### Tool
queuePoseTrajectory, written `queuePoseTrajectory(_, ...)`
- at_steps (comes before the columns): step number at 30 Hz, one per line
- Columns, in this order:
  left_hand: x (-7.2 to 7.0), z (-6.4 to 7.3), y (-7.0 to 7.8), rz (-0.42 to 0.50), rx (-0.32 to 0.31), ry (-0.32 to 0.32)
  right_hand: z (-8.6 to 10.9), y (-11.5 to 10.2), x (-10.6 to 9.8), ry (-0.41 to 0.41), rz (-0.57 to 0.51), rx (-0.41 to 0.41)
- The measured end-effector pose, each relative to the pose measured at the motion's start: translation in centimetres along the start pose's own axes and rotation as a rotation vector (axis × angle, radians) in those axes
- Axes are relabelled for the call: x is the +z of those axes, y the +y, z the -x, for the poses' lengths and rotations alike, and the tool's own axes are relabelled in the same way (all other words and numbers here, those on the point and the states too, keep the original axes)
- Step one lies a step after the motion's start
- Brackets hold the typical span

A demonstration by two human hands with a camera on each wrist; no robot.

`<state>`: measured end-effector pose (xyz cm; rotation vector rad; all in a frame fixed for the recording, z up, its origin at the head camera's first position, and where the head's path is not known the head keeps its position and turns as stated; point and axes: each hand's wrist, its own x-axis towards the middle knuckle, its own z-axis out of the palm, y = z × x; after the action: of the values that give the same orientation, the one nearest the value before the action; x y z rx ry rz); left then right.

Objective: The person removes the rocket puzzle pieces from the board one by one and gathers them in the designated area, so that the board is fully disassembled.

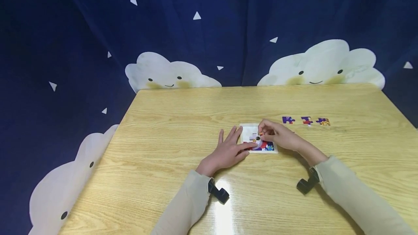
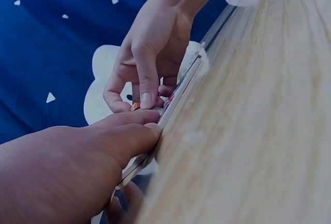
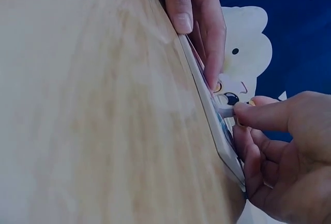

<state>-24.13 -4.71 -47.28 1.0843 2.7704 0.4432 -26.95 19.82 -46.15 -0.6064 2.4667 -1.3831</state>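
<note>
A small jigsaw puzzle in a white-rimmed tray [image 1: 247,127] lies on the table, its lower part filled with coloured pieces. My left hand [image 1: 228,151] lies across the tray's left side with fingers spread, the index finger touching the pieces. In the left wrist view, the left thumb rests along the tray's near edge. My right hand [image 1: 280,136] pinches a pale puzzle piece with a dark eye [image 3: 231,99] between thumb and fingers, over the tray's right half. That piece looks slightly raised and tilted; the fingers hide part of it.
Three loose puzzle pieces lie in a row beyond the right hand: a left one [image 1: 288,120], a middle one [image 1: 306,120] and a right one [image 1: 323,121]. A dark blue curtain [image 1: 228,28] with clouds hangs behind the wooden table [image 1: 183,119].
</note>
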Motion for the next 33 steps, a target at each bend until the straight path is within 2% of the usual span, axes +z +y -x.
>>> queuePoseTrajectory(6,0.02,-0.11,0.09,0.014,0.000,-0.001,0.08,-0.21,-0.44,0.045,-0.022,-0.001)
queuePoseTrajectory(22,0.06,0.03,0.11,-0.012,-0.004,0.000,0.20,-0.19,-0.18,0.028,-0.073,0.009)
queuePoseTrajectory(33,0.02,0.01,0.11,0.024,-0.003,-0.009,0.26,-0.40,-0.41,0.039,-0.072,0.004)
